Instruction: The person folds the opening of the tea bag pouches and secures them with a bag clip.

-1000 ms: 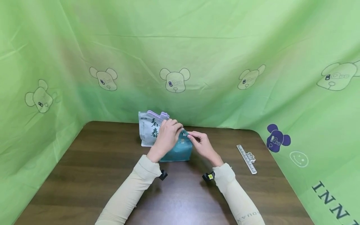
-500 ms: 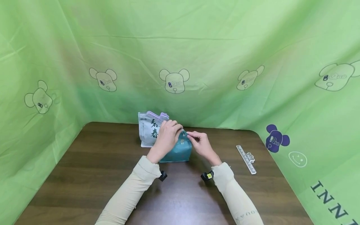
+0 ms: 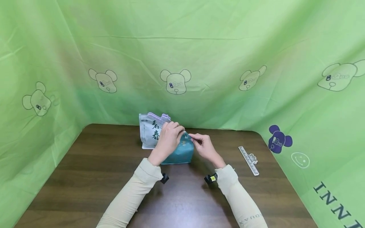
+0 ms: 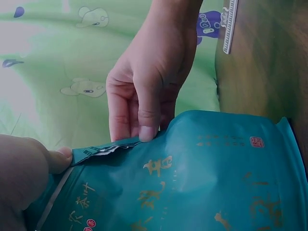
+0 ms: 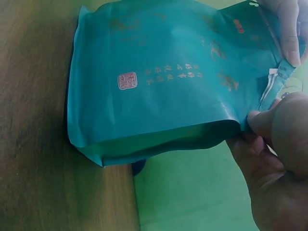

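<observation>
A teal pouch [image 3: 182, 153] with gold lettering stands upright on the brown table [image 3: 85, 177], near its back middle. My left hand [image 3: 169, 139] pinches the pouch's top edge at the left end, and my right hand [image 3: 203, 145] pinches the same edge at the right end. In the left wrist view the teal pouch [image 4: 192, 183] fills the lower frame, with my right hand [image 4: 149, 82] pinching its folded top. In the right wrist view the teal pouch [image 5: 159, 91] shows its front, and my right hand [image 5: 274, 159] holds the top corner.
A white pouch [image 3: 149, 133] with dark characters and a purple clip [image 3: 158, 116] on top stands just behind the teal one. A white sealing clip [image 3: 249, 160] lies on the table at the right. Green cloth [image 3: 182, 47] walls the table on three sides.
</observation>
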The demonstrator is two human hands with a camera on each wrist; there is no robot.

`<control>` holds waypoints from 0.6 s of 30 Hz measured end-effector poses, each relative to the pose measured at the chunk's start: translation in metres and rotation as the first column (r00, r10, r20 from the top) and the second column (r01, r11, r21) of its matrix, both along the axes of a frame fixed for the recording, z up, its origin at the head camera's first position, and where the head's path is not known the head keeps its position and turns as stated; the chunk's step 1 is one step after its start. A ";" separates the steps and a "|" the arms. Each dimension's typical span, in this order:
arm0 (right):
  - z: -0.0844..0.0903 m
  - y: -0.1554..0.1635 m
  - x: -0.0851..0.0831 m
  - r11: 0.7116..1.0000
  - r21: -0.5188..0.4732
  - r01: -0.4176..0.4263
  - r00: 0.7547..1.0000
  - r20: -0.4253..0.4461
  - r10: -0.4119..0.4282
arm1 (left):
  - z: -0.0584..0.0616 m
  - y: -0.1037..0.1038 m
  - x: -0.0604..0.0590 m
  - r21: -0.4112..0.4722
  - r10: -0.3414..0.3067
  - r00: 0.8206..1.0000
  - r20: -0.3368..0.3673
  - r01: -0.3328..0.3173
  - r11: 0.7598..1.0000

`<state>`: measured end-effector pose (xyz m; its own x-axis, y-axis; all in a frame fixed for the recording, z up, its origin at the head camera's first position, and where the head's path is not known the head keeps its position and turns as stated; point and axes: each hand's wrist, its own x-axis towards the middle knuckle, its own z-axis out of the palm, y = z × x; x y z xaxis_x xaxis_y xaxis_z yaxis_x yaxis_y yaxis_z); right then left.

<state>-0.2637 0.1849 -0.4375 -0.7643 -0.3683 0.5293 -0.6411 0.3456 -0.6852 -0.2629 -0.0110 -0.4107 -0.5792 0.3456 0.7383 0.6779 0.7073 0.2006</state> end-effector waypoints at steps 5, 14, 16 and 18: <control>0.001 -0.001 -0.001 1.000 0.013 0.017 0.999 -0.033 -0.017 | -0.001 -0.001 -0.001 -0.005 -0.001 1.000 -0.005 0.001 1.000; -0.005 0.000 -0.009 1.000 -0.007 0.007 0.998 0.063 -0.007 | 0.001 0.000 -0.002 0.016 -0.011 1.000 -0.008 0.011 1.000; -0.011 0.001 -0.016 1.000 -0.029 -0.012 0.996 0.087 0.015 | 0.001 0.000 -0.002 0.020 -0.010 1.000 -0.006 0.010 1.000; -0.017 0.003 -0.023 0.999 -0.042 -0.035 0.995 0.091 0.039 | 0.001 -0.001 -0.003 0.020 -0.010 1.000 -0.004 0.010 1.000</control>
<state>-0.2862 0.1878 -0.4548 -0.7965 -0.3767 0.4730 -0.5869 0.2938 -0.7545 -0.2655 -0.0117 -0.4094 -0.5729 0.3366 0.7473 0.6857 0.6963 0.2120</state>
